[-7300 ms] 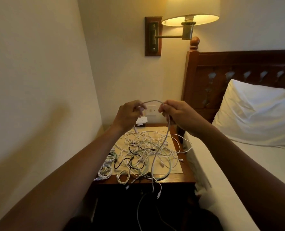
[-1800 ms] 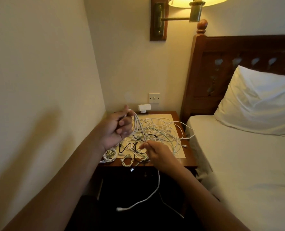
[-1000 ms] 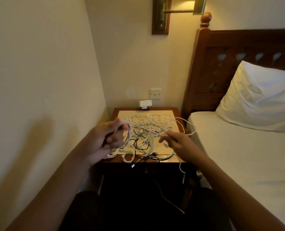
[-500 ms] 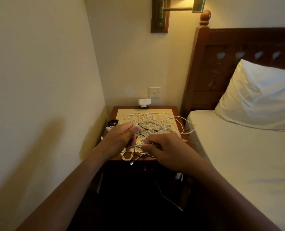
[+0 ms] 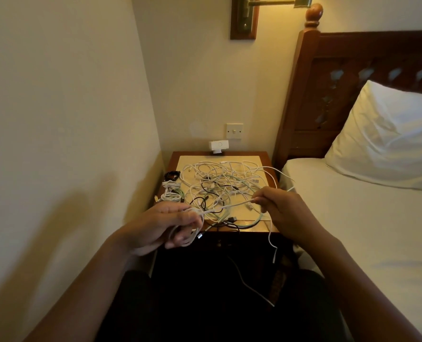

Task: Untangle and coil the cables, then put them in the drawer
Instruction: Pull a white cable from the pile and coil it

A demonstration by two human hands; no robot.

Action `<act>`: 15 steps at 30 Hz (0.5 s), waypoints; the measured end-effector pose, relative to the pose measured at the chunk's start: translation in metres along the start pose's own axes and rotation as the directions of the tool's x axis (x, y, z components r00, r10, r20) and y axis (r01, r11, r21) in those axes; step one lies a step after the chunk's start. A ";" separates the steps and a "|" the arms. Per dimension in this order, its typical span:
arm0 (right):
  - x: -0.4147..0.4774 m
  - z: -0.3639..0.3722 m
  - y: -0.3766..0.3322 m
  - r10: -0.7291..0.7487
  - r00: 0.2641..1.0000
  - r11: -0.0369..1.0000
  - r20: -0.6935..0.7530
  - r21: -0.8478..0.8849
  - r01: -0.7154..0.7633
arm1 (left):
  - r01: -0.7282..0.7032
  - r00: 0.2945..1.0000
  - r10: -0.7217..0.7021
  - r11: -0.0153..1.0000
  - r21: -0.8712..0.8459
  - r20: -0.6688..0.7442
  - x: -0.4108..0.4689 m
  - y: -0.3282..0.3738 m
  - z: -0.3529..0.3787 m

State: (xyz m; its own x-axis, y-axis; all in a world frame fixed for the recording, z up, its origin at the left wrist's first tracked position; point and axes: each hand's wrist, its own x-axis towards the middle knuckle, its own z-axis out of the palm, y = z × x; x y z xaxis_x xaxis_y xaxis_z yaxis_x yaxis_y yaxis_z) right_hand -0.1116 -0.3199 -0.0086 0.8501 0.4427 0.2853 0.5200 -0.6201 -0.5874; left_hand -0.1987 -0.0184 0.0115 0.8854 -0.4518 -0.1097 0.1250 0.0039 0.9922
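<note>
A tangle of white, black and green cables (image 5: 219, 186) covers the top of a wooden nightstand (image 5: 266, 157). My left hand (image 5: 165, 225) grips a small coil of white cable (image 5: 232, 205) in front of the nightstand's front edge. The same cable runs taut to the right, where my right hand (image 5: 281, 211) pinches it between thumb and fingertips. Its loose end hangs down below my right hand. A few coiled cables (image 5: 171, 191) lie along the nightstand's left edge. The drawer front below the top is dark and hard to make out.
A cream wall runs close on the left. The bed (image 5: 353, 230) with a white pillow (image 5: 387, 137) and a wooden headboard (image 5: 311, 95) is on the right. A small white device (image 5: 217, 145) stands at the back of the nightstand under a wall switch (image 5: 234, 131).
My hands have drawn apart: the right one moved right, stretching the white cable taut from the coil in my left hand. The hanging end has become shorter.
</note>
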 end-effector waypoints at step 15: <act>-0.036 0.059 -0.056 0.322 0.945 0.569 0.065 0.784 -0.247 | -0.151 0.987 0.087 0.768 -0.622 -0.132 0.029 -0.051 0.064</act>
State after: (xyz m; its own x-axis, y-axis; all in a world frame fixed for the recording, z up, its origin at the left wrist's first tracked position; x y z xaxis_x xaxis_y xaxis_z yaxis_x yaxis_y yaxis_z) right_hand -0.1757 -0.2631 -0.0307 0.9649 0.2605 0.0316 0.0205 0.0454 -0.9988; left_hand -0.2084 -0.0886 -0.0383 0.9443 -0.3277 -0.0302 0.2410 0.6259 0.7417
